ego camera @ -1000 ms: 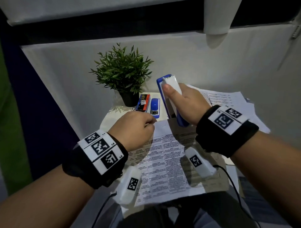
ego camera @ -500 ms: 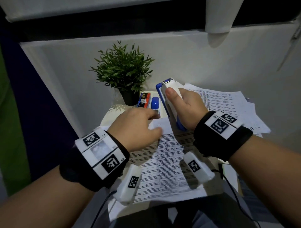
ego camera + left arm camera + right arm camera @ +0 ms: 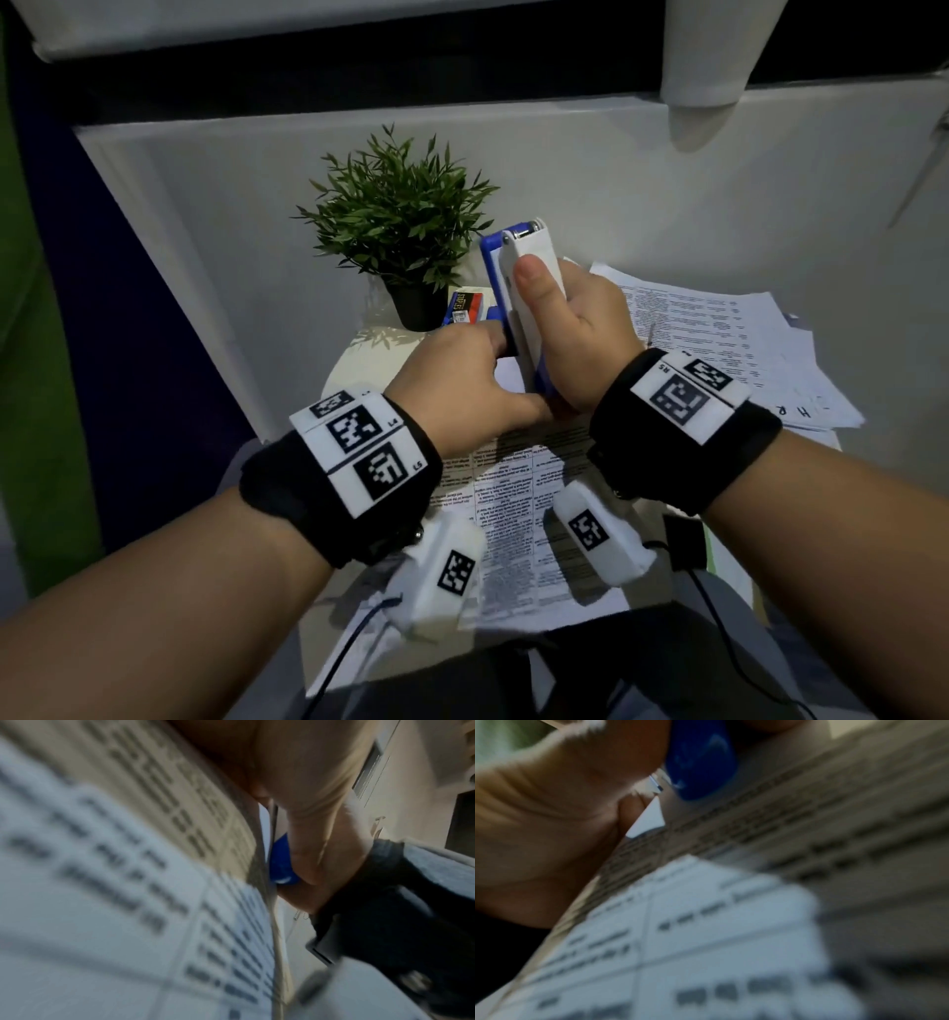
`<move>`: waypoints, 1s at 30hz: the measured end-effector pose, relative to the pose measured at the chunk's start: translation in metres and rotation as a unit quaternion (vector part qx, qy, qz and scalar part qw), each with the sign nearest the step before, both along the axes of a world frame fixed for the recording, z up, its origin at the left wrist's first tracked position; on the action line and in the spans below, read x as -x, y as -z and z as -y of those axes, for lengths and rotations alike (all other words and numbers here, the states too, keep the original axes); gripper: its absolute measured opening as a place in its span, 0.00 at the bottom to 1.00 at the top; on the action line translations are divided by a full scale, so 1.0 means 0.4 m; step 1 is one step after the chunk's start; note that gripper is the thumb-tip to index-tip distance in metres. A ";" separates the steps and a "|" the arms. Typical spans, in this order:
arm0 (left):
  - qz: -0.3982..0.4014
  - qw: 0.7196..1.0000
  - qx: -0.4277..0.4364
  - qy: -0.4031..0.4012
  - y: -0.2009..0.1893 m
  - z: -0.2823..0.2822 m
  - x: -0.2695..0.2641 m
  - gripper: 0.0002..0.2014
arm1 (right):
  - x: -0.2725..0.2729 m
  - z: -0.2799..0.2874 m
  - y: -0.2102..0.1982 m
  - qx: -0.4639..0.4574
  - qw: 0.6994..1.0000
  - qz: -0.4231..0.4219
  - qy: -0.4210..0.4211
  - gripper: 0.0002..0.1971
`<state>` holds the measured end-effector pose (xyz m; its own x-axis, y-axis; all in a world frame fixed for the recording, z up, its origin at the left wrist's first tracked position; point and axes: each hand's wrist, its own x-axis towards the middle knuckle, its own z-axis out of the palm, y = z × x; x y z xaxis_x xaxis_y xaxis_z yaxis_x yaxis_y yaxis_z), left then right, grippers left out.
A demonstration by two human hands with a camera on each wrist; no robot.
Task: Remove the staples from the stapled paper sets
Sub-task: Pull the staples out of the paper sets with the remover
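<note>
At the bench's far left corner stands a small potted plant (image 3: 395, 241), with a box of staples (image 3: 464, 307) just beside its pot. In front of these the left hand (image 3: 462, 385) rests on the top edge of the stapled paper set (image 3: 518, 519). Its fingers are curled down against the sheet, but whether they pinch the paper or only press it I cannot tell; the wrist views are too blurred to settle it. Touching that hand on its right, the right hand (image 3: 580, 334) grips a blue-and-white stapler (image 3: 524, 293), thumb laid along its white top, the tool held nearly upright with its lower end down at the paper's top edge, right between the two hands. I judge this to be the prying step: the stapler's end is being worked at a staple hidden under the fingers. The next move likely calls for a steady lever upward while the left hand keeps the sheets flat. Toward the right edge lies a loose pile of printed sheets (image 3: 719, 339).
</note>
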<state>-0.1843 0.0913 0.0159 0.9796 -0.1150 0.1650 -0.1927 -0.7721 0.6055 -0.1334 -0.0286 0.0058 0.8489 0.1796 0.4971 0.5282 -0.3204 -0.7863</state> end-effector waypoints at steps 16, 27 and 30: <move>-0.001 0.978 -0.164 -0.131 0.042 -0.089 -0.131 0.09 | 0.025 0.089 0.081 0.398 0.878 -0.259 -0.054 0.35; -0.043 0.913 -0.392 0.102 0.171 -0.057 -0.022 0.36 | 0.018 0.130 0.145 0.119 0.912 -0.385 0.074 0.27; -0.043 0.891 -0.437 0.115 0.199 -0.053 -0.016 0.31 | 0.018 0.135 0.153 -0.005 0.910 -0.396 0.122 0.41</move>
